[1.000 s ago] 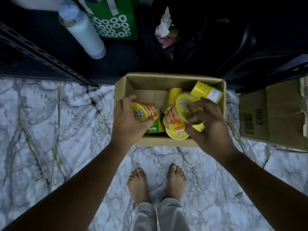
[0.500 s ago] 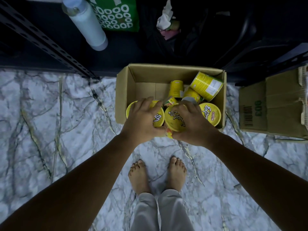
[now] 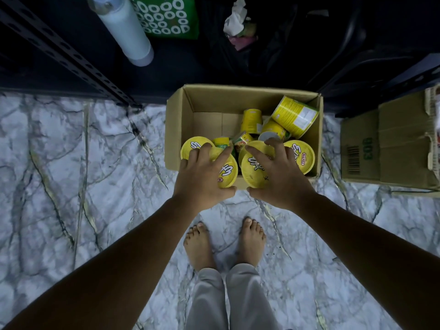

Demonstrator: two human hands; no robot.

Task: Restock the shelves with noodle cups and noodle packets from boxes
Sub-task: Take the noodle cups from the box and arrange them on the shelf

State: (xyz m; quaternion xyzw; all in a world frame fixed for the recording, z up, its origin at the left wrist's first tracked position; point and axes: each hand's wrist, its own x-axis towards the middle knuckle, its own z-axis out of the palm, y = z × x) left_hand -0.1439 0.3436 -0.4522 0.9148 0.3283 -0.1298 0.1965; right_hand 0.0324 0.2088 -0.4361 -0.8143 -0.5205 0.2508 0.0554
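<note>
Left hand: my left hand [image 3: 202,177] is spread wide over the near-left noodle cup [image 3: 227,173], thumb hooked under its near rim, fingers bent across the lid. Two fingertips reach on to the far-left noodle cup [image 3: 192,147].
Right hand: my right hand [image 3: 279,177] clasps the near-right noodle cup [image 3: 254,171] the same way, thumb at the near rim, fingers fanned over the yellow lid.
Where the cups are: both held cups sit lid-up at the 6 o'clock edge of the open box [image 3: 176,129], side by side.
Other cups: one upright cup [image 3: 303,156] stands at 3 o'clock of my right hand. A tipped cup [image 3: 295,115] leans in the box's 1 o'clock corner, with more cups lying loose beside it.
Box: it stands on the marble floor [image 3: 83,163], at 12 o'clock from my bare feet [image 3: 198,246].
Surroundings: a second cardboard box [image 3: 385,148] lies at 3 o'clock, a pale bottle [image 3: 123,27] at 11 o'clock, and a green bag [image 3: 171,17] just beside it.
</note>
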